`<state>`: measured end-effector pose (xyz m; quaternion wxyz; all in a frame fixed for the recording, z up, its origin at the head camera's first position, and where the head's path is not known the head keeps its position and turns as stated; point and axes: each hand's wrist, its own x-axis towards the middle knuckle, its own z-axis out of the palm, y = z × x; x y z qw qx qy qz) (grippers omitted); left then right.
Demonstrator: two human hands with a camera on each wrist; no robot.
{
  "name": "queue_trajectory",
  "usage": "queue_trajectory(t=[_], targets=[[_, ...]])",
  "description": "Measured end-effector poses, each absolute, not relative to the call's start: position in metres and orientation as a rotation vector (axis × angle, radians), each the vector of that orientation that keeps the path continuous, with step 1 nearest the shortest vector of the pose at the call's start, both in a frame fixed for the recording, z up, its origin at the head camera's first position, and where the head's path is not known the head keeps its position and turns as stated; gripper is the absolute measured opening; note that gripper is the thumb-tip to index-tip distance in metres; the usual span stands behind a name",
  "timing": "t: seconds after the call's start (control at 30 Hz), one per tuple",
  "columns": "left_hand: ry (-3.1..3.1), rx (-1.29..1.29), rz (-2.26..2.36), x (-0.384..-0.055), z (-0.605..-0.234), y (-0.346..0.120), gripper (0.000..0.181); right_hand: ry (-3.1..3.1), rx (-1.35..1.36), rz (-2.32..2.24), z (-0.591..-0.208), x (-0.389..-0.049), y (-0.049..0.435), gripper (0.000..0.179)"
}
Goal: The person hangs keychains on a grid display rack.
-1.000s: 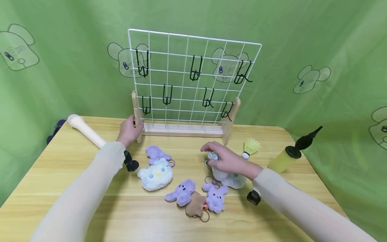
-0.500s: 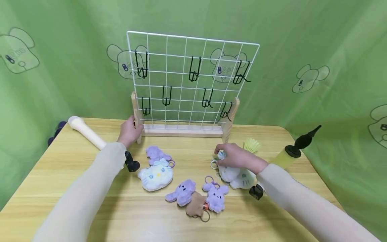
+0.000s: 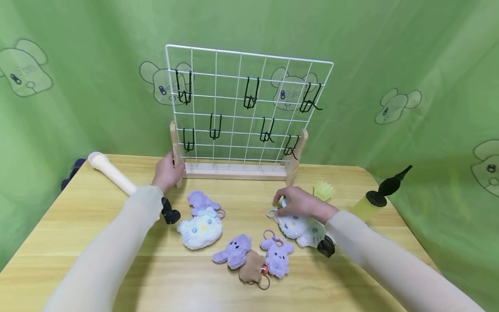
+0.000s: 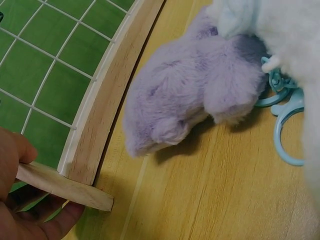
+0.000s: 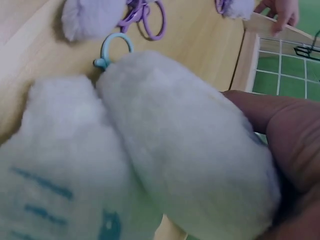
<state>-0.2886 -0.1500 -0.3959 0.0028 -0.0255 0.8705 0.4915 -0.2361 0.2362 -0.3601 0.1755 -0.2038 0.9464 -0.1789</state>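
White plush (image 3: 291, 226) turned, pinched in right grip (image 3: 299, 203).

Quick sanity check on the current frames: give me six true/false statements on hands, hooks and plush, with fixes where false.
1. The left hand grips a wooden upright of the wire rack. True.
2. The right hand holds a white plush. True.
3. Seven black hooks are on the wire rack. True.
4. Every plush is white. False: purple plush toys and a brown plush lie on the table too.
5. A plush hangs from one of the hooks. False: no hook carries one.
6. The wire rack stands at the table's near edge. False: it stands toward the far edge.
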Motion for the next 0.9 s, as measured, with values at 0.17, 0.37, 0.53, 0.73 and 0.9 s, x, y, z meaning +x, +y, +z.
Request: queue_trajectory(t=[0.17,0.37,0.53,0.73,0.9], targets=[[2.729,-0.083,1.544,-0.289,-0.397,-0.150,0.058,2.673,-0.604,-0.392,-0.363,-0.237,0.230,0.030],[2.730,-0.090,1.541,-0.287,-0.396,-0.149,0.058,2.679,-0.595,-0.277,-0.366,-0.239,0.224,0.023],[2.736,-0.088,1.539,-0.286,-0.395,-0.149,0.057,2.695,-0.581,-0.251,-0.366,-0.239,0.219,0.018],[2.731,-0.089,1.551,-0.286,-0.394,-0.147,0.057,2.709,-0.564,-0.220,-0.371,-0.242,0.218,0.014],[2.736,-0.090,1.541,-0.287,-0.396,-0.149,0.056,2.706,-0.566,-0.230,-0.375,-0.245,0.218,0.014]])
